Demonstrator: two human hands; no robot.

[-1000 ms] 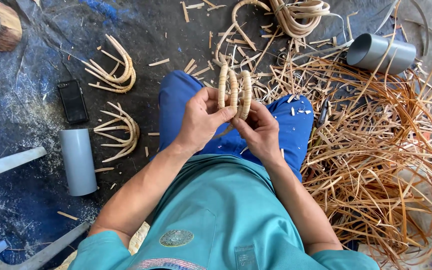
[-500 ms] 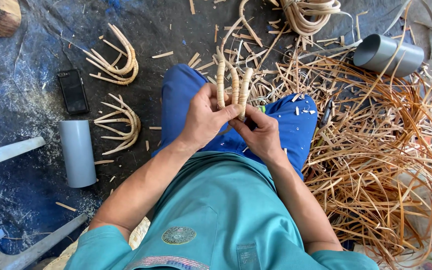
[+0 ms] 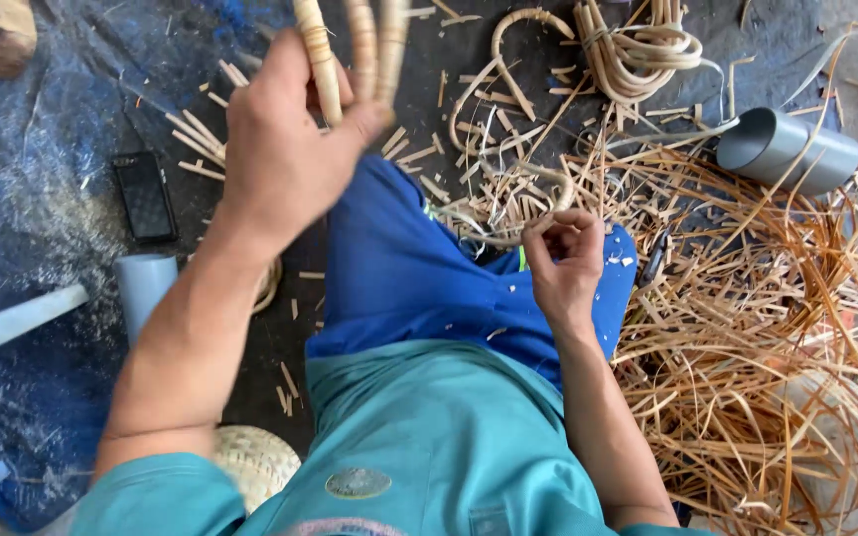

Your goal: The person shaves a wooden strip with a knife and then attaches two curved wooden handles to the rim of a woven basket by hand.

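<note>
Grey plastic pipe and a flat black phone lie on the dusty blue tarpaulin at the far left, below the left hand, which is raised and clamped around a pale bent rattan piece with three thick prongs, its top running out of view. Over the blue trouser knee, the right hand is curled, fingertips pinched on what looks like a thin rattan strip. That strip could slip free or snag in the loose tan cane shavings just beside it, and the prongs might twist in a one-handed hold.

It was a weaving workshop on the ground. Thin cane strips lay in a big messy pile, with bent cane loops and grey pipes.
</note>
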